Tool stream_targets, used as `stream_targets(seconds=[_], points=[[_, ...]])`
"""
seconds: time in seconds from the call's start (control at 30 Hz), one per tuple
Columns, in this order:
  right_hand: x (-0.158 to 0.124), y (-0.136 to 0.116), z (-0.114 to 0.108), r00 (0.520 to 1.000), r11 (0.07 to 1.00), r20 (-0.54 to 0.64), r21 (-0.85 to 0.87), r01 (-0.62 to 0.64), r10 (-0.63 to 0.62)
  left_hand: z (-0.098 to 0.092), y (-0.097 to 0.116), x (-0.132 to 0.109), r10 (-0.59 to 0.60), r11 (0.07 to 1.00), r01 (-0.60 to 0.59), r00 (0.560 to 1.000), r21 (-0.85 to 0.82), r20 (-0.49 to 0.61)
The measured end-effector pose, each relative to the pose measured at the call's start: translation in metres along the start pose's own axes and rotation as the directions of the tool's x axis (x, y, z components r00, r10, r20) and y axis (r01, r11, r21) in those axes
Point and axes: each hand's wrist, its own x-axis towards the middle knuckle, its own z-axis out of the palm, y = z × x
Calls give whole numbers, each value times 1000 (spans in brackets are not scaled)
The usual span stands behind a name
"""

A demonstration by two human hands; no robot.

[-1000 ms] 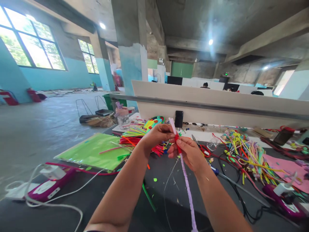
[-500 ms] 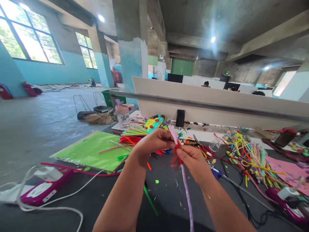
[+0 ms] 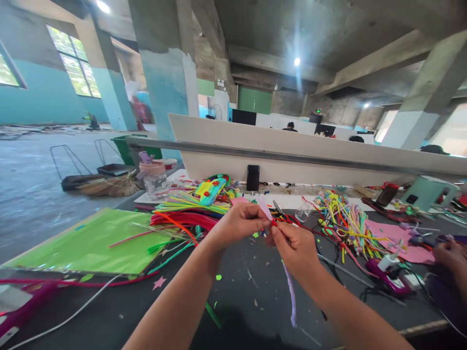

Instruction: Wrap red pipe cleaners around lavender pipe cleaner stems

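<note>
My left hand [image 3: 245,219] is closed in a pinch on a pale pink pipe cleaner [image 3: 263,206] whose folded top sticks up above the fingers. Against it, my right hand [image 3: 296,245] pinches a red pipe cleaner [image 3: 273,222] at the same spot. The red piece is mostly covered by my fingertips. Below my right hand hangs a lavender pipe cleaner stem [image 3: 291,294]. Behind my left hand lie bundles of red and yellow-green pipe cleaners [image 3: 189,221], with a yellow and turquoise fuzzy piece [image 3: 211,190] on top.
A green sheet in clear wrap [image 3: 91,240] lies left, near a pink-lidded bottle [image 3: 153,180]. A phone [image 3: 253,178] leans on the partition. Rightward are a pipe cleaner heap [image 3: 346,218], a purple power strip [image 3: 390,277], a kettle [image 3: 428,192] and another person's hand [image 3: 452,255].
My view has turned to the right, bringing the kettle and another person's hand into sight. Both hands stay together on the pipe cleaners; less of the red piece shows now.
</note>
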Motion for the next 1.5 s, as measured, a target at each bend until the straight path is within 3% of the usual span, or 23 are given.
stream_targets(seconds=[0.17,0.33,0.43,0.5,0.57,0.63,0.7,0.8,0.9,0.97,1.07,1.13,1.23,1.37,1.43,1.5], points=[[-3,9,-7,988,962,-85,-255,100,-126,21,5,1,-105,994,100,990,-48,-99],[-3,13,-7,993,944,-93,-327,45,-80,34,-3,2,-67,998,61,965,-32,-252],[-1,6,-14,998,986,-54,-162,-49,40,30,-10,3,-25,997,10,975,-71,-220],[2,-1,-21,979,977,129,121,-176,160,25,-12,2,0,985,-22,992,-171,-128],[3,-7,-28,897,815,397,444,-372,194,19,-14,1,48,962,-62,997,-265,-59],[3,-7,-30,821,610,555,606,-510,135,15,-17,0,93,946,-100,995,-309,-37],[2,-4,-28,791,475,603,669,-571,102,14,-18,0,110,942,-115,993,-315,-34],[-2,2,-21,808,413,573,707,-574,142,16,-18,1,101,952,-99,995,-290,-11],[-3,2,-21,850,496,471,694,-522,236,20,-12,1,55,964,-50,998,-261,9],[-2,-1,-24,887,633,371,624,-458,276,24,-7,1,11,969,-13,1000,-247,-7],[-1,-7,-29,936,874,207,345,-343,286,29,-2,2,-49,982,34,996,-186,-74],[-2,-6,-28,965,963,92,97,-253,244,32,-1,3,-86,985,66,989,-158,-123],[-5,3,-22,997,971,-48,-228,-76,67,39,-3,4,-121,978,90,979,-189,-161],[-11,16,-11,983,864,-123,-500,58,-138,50,-8,6,-120,978,71,960,-196,-252],[-12,17,-9,980,847,-145,-531,39,-136,53,-10,8,-104,986,58,948,-159,-300],[-10,14,-11,994,896,-113,-441,-56,7,51,-13,8,-91,989,51,949,-137,-302]])
